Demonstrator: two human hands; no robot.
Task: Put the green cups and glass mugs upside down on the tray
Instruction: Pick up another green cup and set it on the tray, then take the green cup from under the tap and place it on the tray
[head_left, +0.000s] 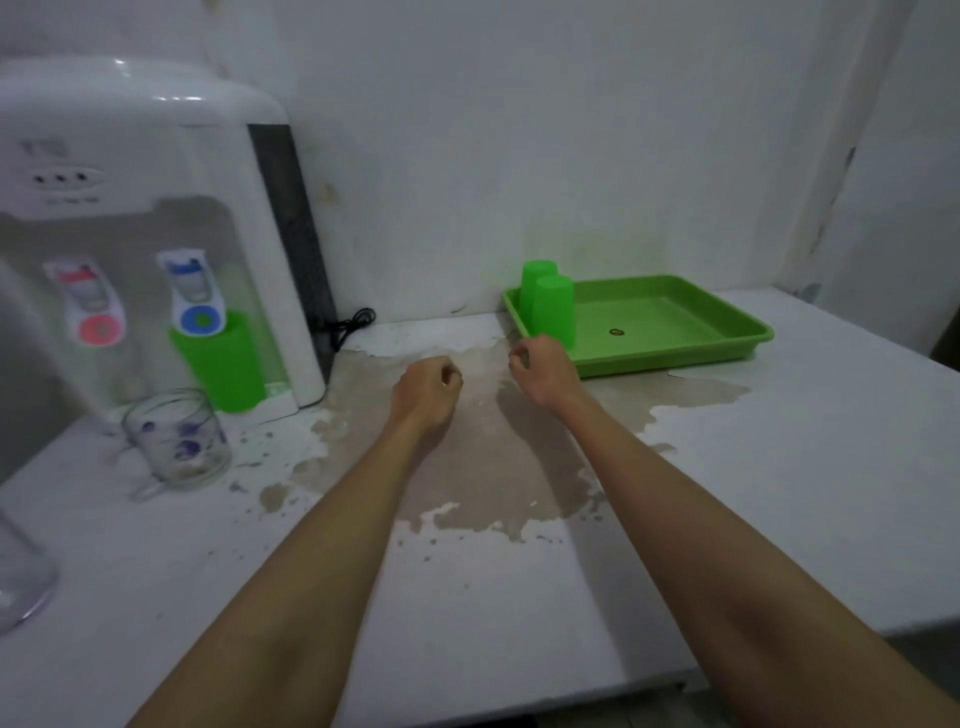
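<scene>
The left hand (427, 387) and right hand (543, 369) hover apart, curled, empty; just beyond the right, two cups (555, 306) stand inverted on the tray (753, 321), likely to drain.

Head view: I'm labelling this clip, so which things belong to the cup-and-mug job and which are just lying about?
Job: tray; rear green cup and front green cup upturned on it; green cup at the water dispenser; flowered glass mug; clear glass at left edge.
Lying about: water dispenser, black cord.

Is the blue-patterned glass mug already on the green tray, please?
No, the glass mug stands on the counter by the water dispenser, apart from the tray, which holds two green cups.
</scene>
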